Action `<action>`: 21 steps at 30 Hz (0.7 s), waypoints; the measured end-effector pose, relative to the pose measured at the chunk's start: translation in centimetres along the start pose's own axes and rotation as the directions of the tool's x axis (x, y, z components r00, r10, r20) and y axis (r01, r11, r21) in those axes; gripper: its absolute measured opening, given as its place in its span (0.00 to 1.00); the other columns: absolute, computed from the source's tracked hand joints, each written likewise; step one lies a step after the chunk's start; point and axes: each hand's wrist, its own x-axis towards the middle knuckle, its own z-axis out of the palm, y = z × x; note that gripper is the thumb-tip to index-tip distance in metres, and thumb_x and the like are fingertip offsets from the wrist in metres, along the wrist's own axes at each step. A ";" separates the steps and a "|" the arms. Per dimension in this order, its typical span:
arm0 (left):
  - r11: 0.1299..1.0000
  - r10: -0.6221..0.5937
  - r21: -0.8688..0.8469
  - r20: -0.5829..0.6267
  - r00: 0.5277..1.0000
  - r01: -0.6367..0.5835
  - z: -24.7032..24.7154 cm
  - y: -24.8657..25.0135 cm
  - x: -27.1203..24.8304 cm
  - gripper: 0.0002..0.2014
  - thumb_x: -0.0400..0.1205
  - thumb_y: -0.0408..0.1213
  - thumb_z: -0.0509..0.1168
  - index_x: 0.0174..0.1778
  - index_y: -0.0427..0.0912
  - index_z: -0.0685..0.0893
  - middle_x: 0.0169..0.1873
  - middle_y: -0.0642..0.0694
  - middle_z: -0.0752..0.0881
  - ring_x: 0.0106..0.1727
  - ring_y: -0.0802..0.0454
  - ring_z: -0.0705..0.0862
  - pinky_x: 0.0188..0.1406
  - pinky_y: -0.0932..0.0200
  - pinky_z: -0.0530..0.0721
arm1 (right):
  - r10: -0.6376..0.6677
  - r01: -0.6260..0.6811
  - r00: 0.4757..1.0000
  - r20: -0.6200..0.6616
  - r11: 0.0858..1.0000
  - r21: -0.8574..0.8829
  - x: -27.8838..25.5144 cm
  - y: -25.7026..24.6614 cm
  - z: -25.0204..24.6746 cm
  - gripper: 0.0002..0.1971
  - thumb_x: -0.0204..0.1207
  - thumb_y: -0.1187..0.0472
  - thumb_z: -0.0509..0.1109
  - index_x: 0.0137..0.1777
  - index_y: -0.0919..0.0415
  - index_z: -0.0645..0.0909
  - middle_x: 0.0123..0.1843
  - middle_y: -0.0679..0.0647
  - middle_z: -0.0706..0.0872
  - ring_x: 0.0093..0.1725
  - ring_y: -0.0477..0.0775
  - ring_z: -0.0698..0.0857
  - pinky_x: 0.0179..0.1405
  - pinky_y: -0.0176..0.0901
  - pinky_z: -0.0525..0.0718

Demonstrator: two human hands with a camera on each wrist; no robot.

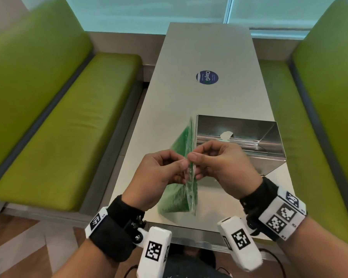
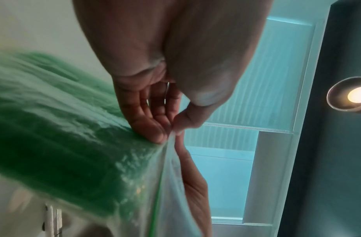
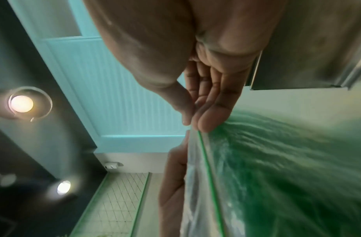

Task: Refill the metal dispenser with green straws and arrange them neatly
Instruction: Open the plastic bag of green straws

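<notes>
Head: both hands (image 1: 191,167) on bag (image 1: 181,195) edge

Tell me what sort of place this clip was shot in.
Probably a cafe or fast-food dining booth: green padded benches flank a narrow steel table carrying a round brand sticker, and a metal straw dispenser stands on it.

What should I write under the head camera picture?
Both hands pinch a clear plastic bag of green straws beside an open metal dispenser.
</notes>
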 end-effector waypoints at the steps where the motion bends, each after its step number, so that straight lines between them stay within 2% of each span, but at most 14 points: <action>1: 1.000 0.002 0.021 -0.007 1.000 -0.002 0.0 0.1 0.0 0.07 0.81 0.23 0.70 0.37 0.35 0.87 0.30 0.38 0.87 0.29 0.48 0.85 0.33 0.54 0.87 | 0.006 -0.006 1.000 0.005 1.000 0.010 -0.1 -0.1 0.0 0.11 0.70 0.72 0.79 0.47 0.78 0.83 0.36 0.73 0.85 0.26 0.59 0.85 0.27 0.45 0.87; 5: 0.959 0.113 0.266 -0.047 0.993 -0.096 0.2 0.8 0.0 0.06 0.79 0.23 0.71 0.36 0.29 0.85 0.27 0.38 0.85 0.25 0.50 0.83 0.28 0.57 0.84 | -0.032 0.030 0.999 -0.023 0.997 -0.072 -0.2 -0.4 0.0 0.12 0.70 0.75 0.79 0.47 0.82 0.81 0.35 0.74 0.85 0.26 0.60 0.85 0.26 0.47 0.88; 7: 0.936 0.174 0.326 -0.100 0.980 -0.133 -0.4 1.4 0.0 0.06 0.77 0.22 0.71 0.36 0.28 0.83 0.27 0.38 0.84 0.23 0.48 0.84 0.27 0.57 0.84 | -0.058 0.051 0.996 -0.062 0.992 -0.111 -0.1 -0.7 -0.5 0.11 0.70 0.77 0.78 0.46 0.84 0.80 0.33 0.74 0.84 0.24 0.59 0.83 0.24 0.46 0.87; 10: 0.872 0.271 0.464 -0.186 0.944 -0.159 -2.5 2.7 0.3 0.06 0.75 0.23 0.72 0.35 0.34 0.82 0.26 0.39 0.85 0.23 0.44 0.87 0.25 0.49 0.88 | -0.156 0.106 0.970 -0.186 0.962 -0.253 0.0 -1.2 -2.1 0.06 0.69 0.79 0.75 0.41 0.79 0.80 0.28 0.70 0.83 0.23 0.58 0.81 0.26 0.49 0.86; 12: 0.772 0.358 0.614 -0.208 0.910 -0.164 -4.0 3.5 0.3 0.08 0.72 0.24 0.72 0.37 0.41 0.82 0.27 0.41 0.84 0.24 0.43 0.88 0.25 0.44 0.89 | -0.262 0.149 0.937 -0.230 0.898 -0.414 0.1 -1.4 -3.1 0.06 0.67 0.76 0.74 0.37 0.71 0.79 0.29 0.68 0.84 0.26 0.61 0.82 0.31 0.59 0.87; 13: 0.680 0.428 0.713 -0.196 0.882 -0.172 -4.5 3.8 0.3 0.10 0.71 0.26 0.72 0.40 0.45 0.82 0.27 0.43 0.83 0.25 0.44 0.87 0.26 0.45 0.89 | -0.306 0.162 0.923 -0.232 0.858 -0.487 0.1 -1.5 -3.4 0.06 0.66 0.73 0.74 0.35 0.68 0.79 0.30 0.68 0.84 0.27 0.64 0.83 0.33 0.62 0.88; 15: 0.454 0.562 0.872 -0.120 0.819 -0.184 -5.1 4.1 0.1 0.11 0.71 0.30 0.72 0.44 0.48 0.81 0.27 0.47 0.81 0.27 0.47 0.83 0.29 0.48 0.86 | -0.343 0.169 0.911 -0.229 0.817 -0.551 0.2 -1.3 -3.6 0.06 0.66 0.71 0.74 0.35 0.64 0.78 0.32 0.67 0.83 0.30 0.67 0.82 0.34 0.64 0.89; 16: 0.407 0.595 0.893 -0.100 0.797 -0.193 -5.4 3.9 0.0 0.10 0.73 0.32 0.73 0.45 0.49 0.81 0.27 0.48 0.81 0.28 0.48 0.82 0.30 0.47 0.85 | -0.345 0.165 0.910 -0.230 0.810 -0.562 0.3 -1.1 -3.5 0.07 0.66 0.72 0.74 0.36 0.64 0.79 0.30 0.65 0.80 0.29 0.62 0.80 0.34 0.62 0.88; 17: 0.426 0.598 0.880 -0.100 0.795 -0.209 -5.7 3.5 -0.1 0.10 0.76 0.36 0.74 0.48 0.49 0.81 0.30 0.49 0.81 0.30 0.48 0.83 0.32 0.46 0.86 | -0.344 0.162 0.909 -0.235 0.812 -0.560 0.4 -1.0 -3.3 0.07 0.67 0.72 0.74 0.36 0.63 0.79 0.28 0.61 0.77 0.28 0.57 0.77 0.33 0.60 0.88; 18: 0.529 0.560 0.812 -0.116 0.821 -0.246 -6.0 2.9 -0.1 0.12 0.77 0.41 0.75 0.53 0.49 0.81 0.34 0.50 0.82 0.34 0.47 0.85 0.37 0.44 0.88 | -0.341 0.163 0.909 -0.241 0.822 -0.545 0.5 -0.8 -3.0 0.07 0.68 0.72 0.74 0.36 0.61 0.79 0.27 0.57 0.74 0.29 0.55 0.75 0.33 0.63 0.88; 20: 0.811 0.381 0.514 -0.100 0.919 -0.280 -6.6 1.2 -0.3 0.31 0.72 0.54 0.79 0.67 0.51 0.75 0.53 0.52 0.84 0.52 0.46 0.88 0.53 0.42 0.89 | -0.325 0.181 0.914 -0.241 0.861 -0.476 0.5 -0.5 -2.4 0.08 0.69 0.72 0.74 0.38 0.60 0.80 0.29 0.56 0.73 0.31 0.58 0.76 0.31 0.72 0.87; 21: 0.861 0.316 0.433 -0.047 0.948 -0.266 -6.6 0.2 -0.4 0.45 0.65 0.58 0.82 0.75 0.54 0.69 0.65 0.53 0.81 0.63 0.49 0.85 0.63 0.46 0.86 | -0.311 0.184 0.919 -0.242 0.881 -0.435 0.6 -0.4 -2.1 0.09 0.71 0.73 0.74 0.39 0.60 0.80 0.31 0.59 0.74 0.32 0.61 0.78 0.29 0.73 0.86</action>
